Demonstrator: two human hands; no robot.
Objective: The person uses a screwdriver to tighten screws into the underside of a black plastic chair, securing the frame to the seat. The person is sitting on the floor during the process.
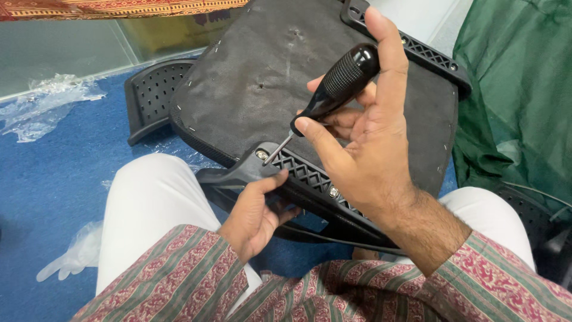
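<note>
head view: blue floor (53,173); right hand (363,149) grips screwdriver (333,89), left hand (256,214) clutches bracket (250,173).

Indoor room, likely an office or a home workroom; cannot tell which. Landmark: upturned black chair seat (310,77), resting across the sitter's lap. Under and left of the seat, blue carpet (53,179) covers the floor. Far left of the seat, crumpled clear plastic wrapping (47,104) on the carpet, beside a pale glass-like wall panel (59,53). Right of the seat, green cloth (518,89) hangs in folds. Person sits on the floor.
</note>
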